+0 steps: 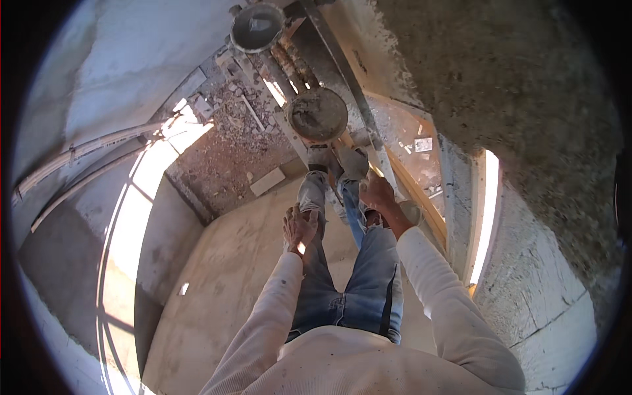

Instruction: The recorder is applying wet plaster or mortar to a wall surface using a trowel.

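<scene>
My left hand (299, 228) lies against the left leg of my blue jeans (319, 283) near the knee, its fingers apart and holding nothing. My right hand (377, 192) is beside my right lower leg with its fingers curled in. Whatever it grips, if anything, is hidden. A rounded grey object (411, 212) shows just beyond my right wrist; its kind is unclear. Ahead of my dusty shoes sits a round pan (318, 114) with grey, mortar-like material in it. Farther off stands a second grey pan (257, 27), its inside looking wet.
Narrow planks and poles (283, 69) run under the pans. Rubble (240, 108) covers the ground at the far left, with a pale block (268, 181) nearer. A wooden board (418, 201) slants along the right. A rough plastered wall (526, 99) rises close on that side.
</scene>
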Motion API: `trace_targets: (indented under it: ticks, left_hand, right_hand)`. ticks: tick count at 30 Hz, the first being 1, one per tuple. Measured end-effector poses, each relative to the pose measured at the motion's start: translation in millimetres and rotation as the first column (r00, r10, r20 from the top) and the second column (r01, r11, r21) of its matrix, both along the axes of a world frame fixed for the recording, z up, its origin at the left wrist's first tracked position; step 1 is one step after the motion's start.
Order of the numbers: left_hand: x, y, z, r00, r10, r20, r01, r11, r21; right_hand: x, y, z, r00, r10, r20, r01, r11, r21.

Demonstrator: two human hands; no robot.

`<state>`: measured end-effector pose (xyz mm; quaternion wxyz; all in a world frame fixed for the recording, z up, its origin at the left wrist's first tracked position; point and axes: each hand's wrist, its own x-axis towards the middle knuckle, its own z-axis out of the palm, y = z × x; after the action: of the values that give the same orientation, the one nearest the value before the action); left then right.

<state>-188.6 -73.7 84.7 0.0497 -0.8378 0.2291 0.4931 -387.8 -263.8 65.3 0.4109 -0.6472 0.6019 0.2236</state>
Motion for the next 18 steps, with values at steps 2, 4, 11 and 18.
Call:
trace_targets:
  ticks: [2, 4, 11, 18]
  left_hand:
    - [7, 1, -5, 0.993, -0.111, 0.041, 0.105, 0.987, 0.118]
    - [9, 9, -6, 0.992, -0.066, 0.103, 0.055, 0.992, 0.115]
    - [-9, -4, -30, 0.983, 0.131, 0.127, -0.141, 0.987, 0.077]
    - [8, 18, -26, 0.978, 0.155, 0.141, -0.167, 0.983, 0.076]
  right_hand:
    - [45, -1, -78, 0.996, 0.089, 0.007, -0.089, 0.996, 0.004]
    - [83, -6, -138, 0.991, 0.134, -0.021, -0.134, 0.991, -0.003]
    - [135, -23, -315, 0.975, 0.084, 0.204, -0.065, 0.993, -0.098]
    - [120, 34, -227, 0.926, -0.087, 0.369, 0.186, 0.952, -0.244]
